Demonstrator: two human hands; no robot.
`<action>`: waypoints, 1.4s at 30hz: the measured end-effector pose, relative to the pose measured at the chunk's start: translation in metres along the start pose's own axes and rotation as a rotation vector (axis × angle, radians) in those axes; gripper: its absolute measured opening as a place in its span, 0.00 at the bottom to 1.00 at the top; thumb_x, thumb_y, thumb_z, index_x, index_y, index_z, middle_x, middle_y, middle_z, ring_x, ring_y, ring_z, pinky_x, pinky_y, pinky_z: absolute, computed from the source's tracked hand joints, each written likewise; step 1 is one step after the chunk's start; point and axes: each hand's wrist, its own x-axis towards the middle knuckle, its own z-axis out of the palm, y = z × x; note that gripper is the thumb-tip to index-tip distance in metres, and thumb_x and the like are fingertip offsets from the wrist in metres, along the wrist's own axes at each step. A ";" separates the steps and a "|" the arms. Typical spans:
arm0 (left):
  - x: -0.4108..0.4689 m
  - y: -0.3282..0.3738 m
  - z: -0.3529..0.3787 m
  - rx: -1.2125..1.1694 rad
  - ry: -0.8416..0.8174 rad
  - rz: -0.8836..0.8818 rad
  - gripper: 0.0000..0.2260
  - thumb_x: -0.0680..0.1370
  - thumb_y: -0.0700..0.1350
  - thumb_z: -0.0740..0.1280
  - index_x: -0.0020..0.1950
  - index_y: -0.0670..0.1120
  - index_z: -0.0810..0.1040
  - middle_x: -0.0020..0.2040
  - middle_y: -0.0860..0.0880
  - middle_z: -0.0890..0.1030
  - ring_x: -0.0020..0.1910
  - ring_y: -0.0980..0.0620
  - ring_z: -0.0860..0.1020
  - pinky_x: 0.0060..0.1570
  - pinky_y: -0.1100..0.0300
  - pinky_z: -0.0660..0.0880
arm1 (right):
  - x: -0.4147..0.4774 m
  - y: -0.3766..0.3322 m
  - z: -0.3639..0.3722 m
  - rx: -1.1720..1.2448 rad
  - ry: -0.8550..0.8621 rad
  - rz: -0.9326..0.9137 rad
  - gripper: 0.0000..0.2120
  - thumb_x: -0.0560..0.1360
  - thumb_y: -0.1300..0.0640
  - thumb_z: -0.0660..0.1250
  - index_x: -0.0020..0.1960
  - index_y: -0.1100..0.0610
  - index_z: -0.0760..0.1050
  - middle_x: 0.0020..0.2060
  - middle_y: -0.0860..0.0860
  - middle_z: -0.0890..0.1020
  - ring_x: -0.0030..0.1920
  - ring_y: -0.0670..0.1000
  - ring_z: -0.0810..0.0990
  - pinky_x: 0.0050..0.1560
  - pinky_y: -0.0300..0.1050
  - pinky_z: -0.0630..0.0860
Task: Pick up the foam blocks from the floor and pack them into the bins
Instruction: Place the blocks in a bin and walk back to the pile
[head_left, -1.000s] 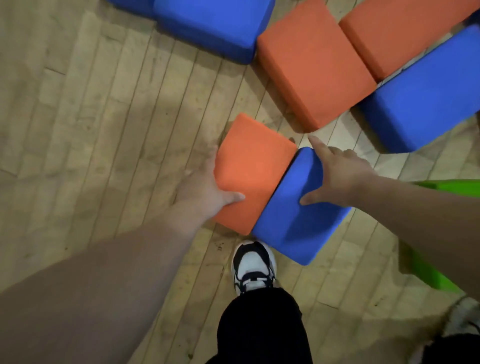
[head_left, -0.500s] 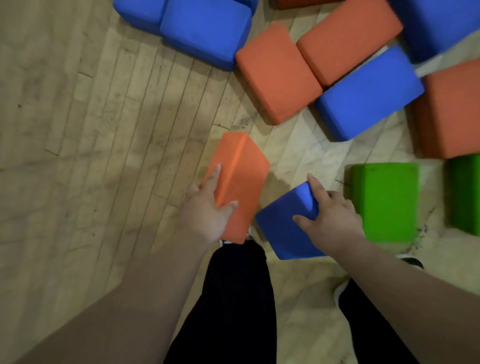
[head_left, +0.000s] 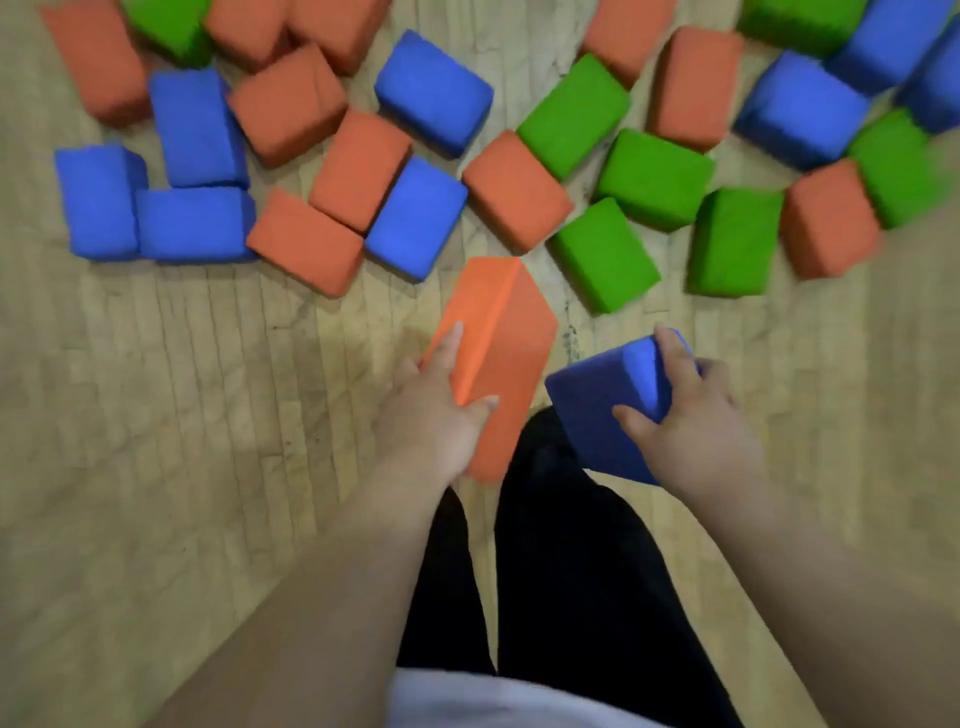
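Orange in one hand, blue in the other, and both look clear of the floor (head_left: 182, 415). The left hand (head_left: 431, 421) is clamped on the orange block (head_left: 514, 338), with fingers laid along its left face and the thumb hooked over the near one. That block is held on end and tilted, its far tip pointing at the pile (head_left: 358, 161). The right hand (head_left: 691, 431) is clamped on the blue block (head_left: 587, 395), fingers curled over the top edge and the thumb pressed into the near face. Blue hangs just beside orange, not touching, above the black trousers (head_left: 571, 545).

So the pick-up is done, by my reading, and the carry is the job now. Foam should be light but squashy, and each block is wide for a single hand, so I'd squeeze firmly and keep the thumbs well onto the faces. A fingertip pinch on the edges could let a block peel away.

The bins are out of shot, so look for them first and then turn. Keep both blocks low and close to the body, and keep them apart so one can't knock the other loose.

Loose blocks lie just ahead of the feet, so stepping back or sideways looks safer than forward. At the bin, I'd lay each block flat and snug against a wall, because dozens more wait on the floor and the space will matter.
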 end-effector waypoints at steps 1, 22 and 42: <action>-0.008 0.021 -0.006 -0.005 -0.008 0.043 0.40 0.75 0.64 0.71 0.79 0.71 0.49 0.70 0.48 0.68 0.67 0.42 0.72 0.68 0.44 0.71 | -0.020 0.015 -0.018 0.045 0.046 0.051 0.44 0.74 0.41 0.71 0.80 0.35 0.47 0.65 0.54 0.67 0.63 0.59 0.72 0.61 0.55 0.73; -0.251 0.209 0.092 0.883 -0.467 1.172 0.39 0.74 0.63 0.72 0.81 0.66 0.56 0.68 0.44 0.71 0.66 0.40 0.72 0.67 0.45 0.71 | -0.403 0.177 0.027 0.660 0.499 0.993 0.44 0.76 0.42 0.70 0.81 0.35 0.44 0.70 0.53 0.65 0.67 0.56 0.70 0.65 0.55 0.73; -0.564 0.347 0.423 1.053 -0.712 1.561 0.37 0.75 0.64 0.69 0.80 0.69 0.54 0.68 0.48 0.69 0.68 0.43 0.69 0.66 0.42 0.71 | -0.581 0.472 0.045 0.899 0.642 1.347 0.44 0.75 0.41 0.70 0.82 0.37 0.47 0.69 0.55 0.67 0.65 0.59 0.72 0.63 0.55 0.75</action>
